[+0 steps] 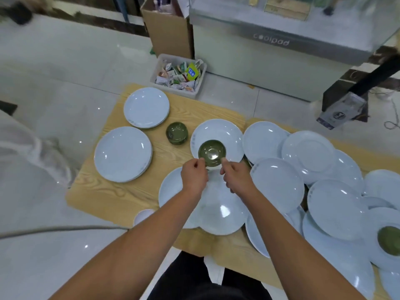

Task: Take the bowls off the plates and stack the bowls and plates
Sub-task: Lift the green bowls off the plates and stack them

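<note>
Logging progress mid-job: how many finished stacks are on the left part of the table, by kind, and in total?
Plate stacks: 2, far and near
Bowl stacks: 1
Total: 3

Glossy green round ceramic bowls (pixel 212 153): 2 single, 1 bowl stack (pixel 176 133)
Round white ceramic plates (pixel 217 131): 2 neat plate stacks (pixel 146 107); overlapping rest uncountable
</note>
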